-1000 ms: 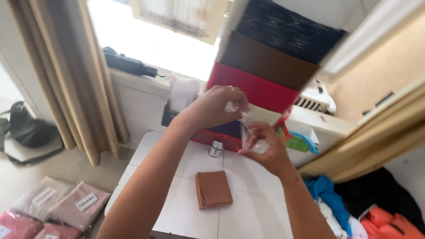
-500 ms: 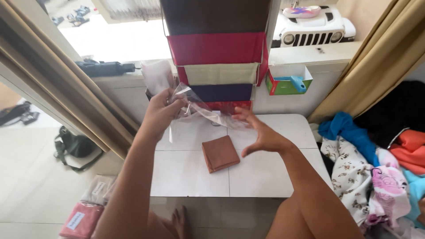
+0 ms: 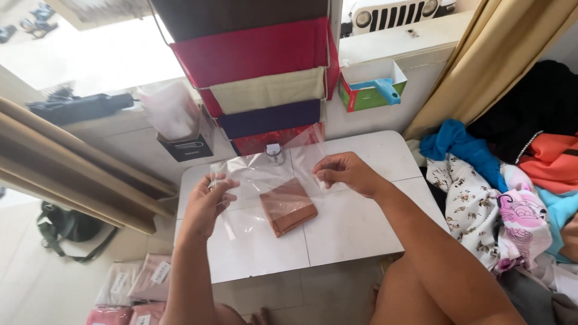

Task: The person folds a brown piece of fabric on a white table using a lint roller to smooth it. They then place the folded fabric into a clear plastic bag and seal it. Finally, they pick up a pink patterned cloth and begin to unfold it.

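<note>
A clear plastic bag is stretched between my two hands above a small white table. My left hand pinches the bag's left edge. My right hand pinches its right edge. Under the bag, on the table, lies a folded rust-brown cloth, seen partly through the plastic.
A hanging fabric organiser with red, cream and purple shelves hangs behind the table. A small clip stands at the table's back edge. A heap of clothes lies on the right. Packed bags lie on the floor at the left.
The bag, held up near the organiser before, is now lowered and spread wide over the folded cloth. My hands have moved apart, and my view has tilted down.
</note>
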